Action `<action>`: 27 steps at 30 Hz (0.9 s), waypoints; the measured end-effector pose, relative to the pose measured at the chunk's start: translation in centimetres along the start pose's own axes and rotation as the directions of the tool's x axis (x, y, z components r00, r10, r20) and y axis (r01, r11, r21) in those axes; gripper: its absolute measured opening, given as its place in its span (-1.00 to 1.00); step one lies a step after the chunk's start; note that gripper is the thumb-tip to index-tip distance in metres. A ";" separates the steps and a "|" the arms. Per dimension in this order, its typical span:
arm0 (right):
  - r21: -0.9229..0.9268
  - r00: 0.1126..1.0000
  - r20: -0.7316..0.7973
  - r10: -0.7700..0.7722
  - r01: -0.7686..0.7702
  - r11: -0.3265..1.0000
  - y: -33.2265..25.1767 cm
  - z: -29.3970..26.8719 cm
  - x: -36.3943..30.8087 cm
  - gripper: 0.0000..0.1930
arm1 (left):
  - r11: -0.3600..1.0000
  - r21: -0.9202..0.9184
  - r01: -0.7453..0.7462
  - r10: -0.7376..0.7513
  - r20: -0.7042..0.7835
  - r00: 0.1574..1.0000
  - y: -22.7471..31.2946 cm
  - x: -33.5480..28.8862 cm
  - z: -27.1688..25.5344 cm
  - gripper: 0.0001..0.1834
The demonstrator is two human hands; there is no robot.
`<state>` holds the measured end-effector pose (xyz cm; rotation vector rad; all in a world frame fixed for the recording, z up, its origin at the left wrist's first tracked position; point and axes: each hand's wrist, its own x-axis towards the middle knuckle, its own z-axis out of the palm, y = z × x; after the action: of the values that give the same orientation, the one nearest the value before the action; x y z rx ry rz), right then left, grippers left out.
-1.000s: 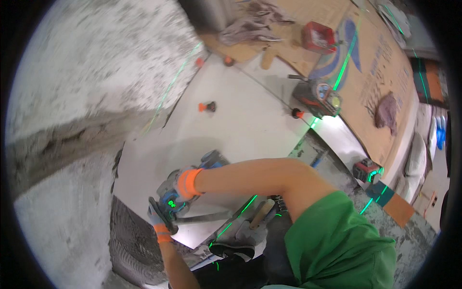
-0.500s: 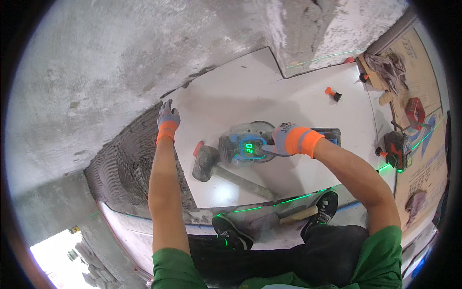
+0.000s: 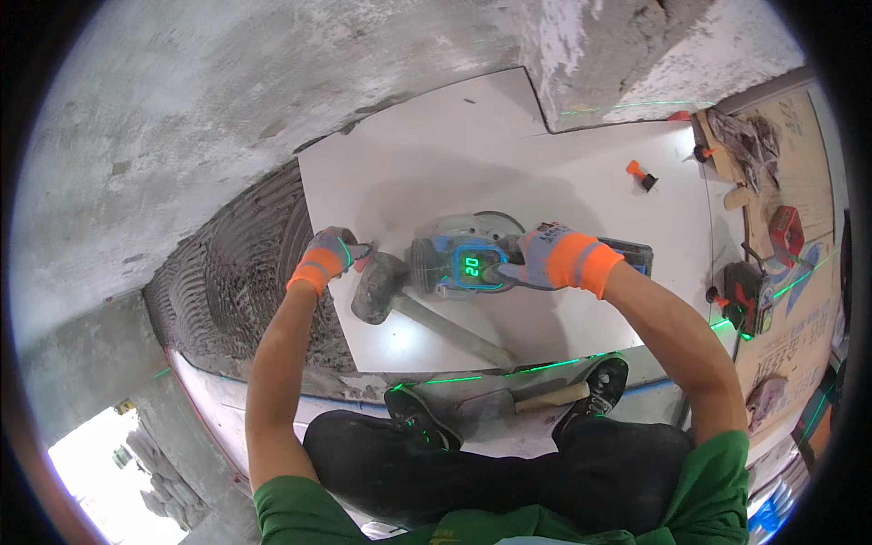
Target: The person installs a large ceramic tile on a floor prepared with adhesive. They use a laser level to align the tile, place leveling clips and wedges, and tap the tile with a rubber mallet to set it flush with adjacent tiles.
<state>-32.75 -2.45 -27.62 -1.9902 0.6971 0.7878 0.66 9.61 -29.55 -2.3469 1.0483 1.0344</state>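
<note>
My right hand point(image 3: 556, 258), in a grey and orange glove, is closed round the grip of a tile vibrator point(image 3: 445, 262). This battery tool has a lit green display and rests on a large white tile point(image 3: 599, 195). My left hand point(image 3: 329, 259), gloved alike, is over the tile's left edge with its fingers stretched to the right. Its fingertips reach a small red piece point(image 3: 361, 264) beside the head of a rubber mallet point(image 3: 377, 289). The mallet lies on the tile, its handle slanting toward me. Whether my fingertips grip the red piece is hard to see.
Combed dark mortar point(image 3: 241, 272) borders the tile's left edge. A grey wall point(image 3: 209, 118) rises behind. An orange and black tile clip point(image 3: 641, 175) lies on the tile. At right stand a laser level point(image 3: 745, 295) and a red box point(image 3: 786, 230) on cardboard point(image 3: 795, 354). A trowel point(image 3: 550, 397) lies between my shoes.
My left hand has come down from the tile's upper left edge to the red piece beside the mallet head. My right hand stays on the tile vibrator. The view has shifted slightly.
</note>
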 end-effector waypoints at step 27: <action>-0.063 1.000 -0.023 0.007 -0.008 0.998 0.0 0.3 0.3 -0.36 | 0.872 -0.269 -0.409 0.220 -0.530 0.819 -2.7 3.3 1.8 -0.89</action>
<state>-32.67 -2.28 -27.96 -2.0578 0.7012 0.8014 3.37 10.83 -33.15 -2.9089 1.6045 0.8170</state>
